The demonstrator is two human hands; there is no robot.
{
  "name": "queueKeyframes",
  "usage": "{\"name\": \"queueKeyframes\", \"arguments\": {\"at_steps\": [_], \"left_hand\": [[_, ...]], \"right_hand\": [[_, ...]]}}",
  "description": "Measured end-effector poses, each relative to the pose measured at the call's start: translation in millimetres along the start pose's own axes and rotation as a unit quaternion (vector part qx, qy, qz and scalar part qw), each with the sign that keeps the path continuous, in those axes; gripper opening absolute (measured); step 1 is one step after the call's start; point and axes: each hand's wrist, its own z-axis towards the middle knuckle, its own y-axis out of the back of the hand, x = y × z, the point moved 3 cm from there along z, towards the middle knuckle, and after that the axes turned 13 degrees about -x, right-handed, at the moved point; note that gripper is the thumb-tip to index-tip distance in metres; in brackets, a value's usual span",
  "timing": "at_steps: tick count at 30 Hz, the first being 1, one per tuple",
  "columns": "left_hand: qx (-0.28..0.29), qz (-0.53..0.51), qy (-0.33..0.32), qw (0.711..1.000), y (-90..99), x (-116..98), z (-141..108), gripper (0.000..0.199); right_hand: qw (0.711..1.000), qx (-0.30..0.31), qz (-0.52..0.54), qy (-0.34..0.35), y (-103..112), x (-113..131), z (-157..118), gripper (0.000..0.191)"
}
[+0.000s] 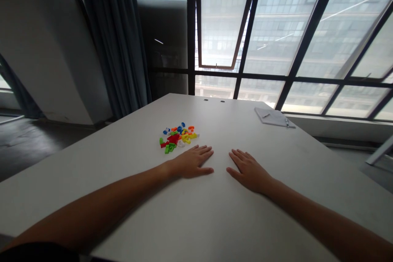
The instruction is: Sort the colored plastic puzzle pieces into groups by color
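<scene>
My left hand (194, 162) lies flat on the white table (221, 221), palm down, with its thumb held apart from the fingers. Just beyond it is a loose heap of small plastic pieces (173, 138) in red, green, yellow, orange, blue and white; their exact kind is too small to make out. The hand is close to the heap's near edge and holds nothing. To the right, my right hand (248, 170) also rests palm down on the tabletop, fingers stretched out, holding nothing. A gap of bare table separates the two hands.
Papers (273, 117) with pens on them lie at the table's far right. Two small dark round fittings (206, 100) sit near the far edge. Behind stand large windows, one pane (222, 28) tilted open, and a dark curtain (116, 41) at left.
</scene>
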Motion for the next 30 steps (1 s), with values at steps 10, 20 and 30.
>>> {"name": "queueKeyframes", "arguments": {"at_steps": [10, 20, 30], "left_hand": [[0.024, 0.001, 0.019, 1.000, 2.3, -2.8, 1.3, 0.088], [-0.001, -0.015, 0.009, 1.000, -4.9, 5.7, -0.1, 0.084], [-0.119, 0.065, -0.011, 0.991, 28.5, 20.0, 6.1, 0.044]], "right_hand": [[1.000, 0.003, 0.011, -0.010, 1.7, 1.5, -0.1, 0.078], [0.999, -0.030, 0.030, -0.002, -2.9, -0.5, 0.3, 0.076], [0.974, -0.217, 0.064, 0.002, 17.6, -33.4, 6.6, 0.038]]}}
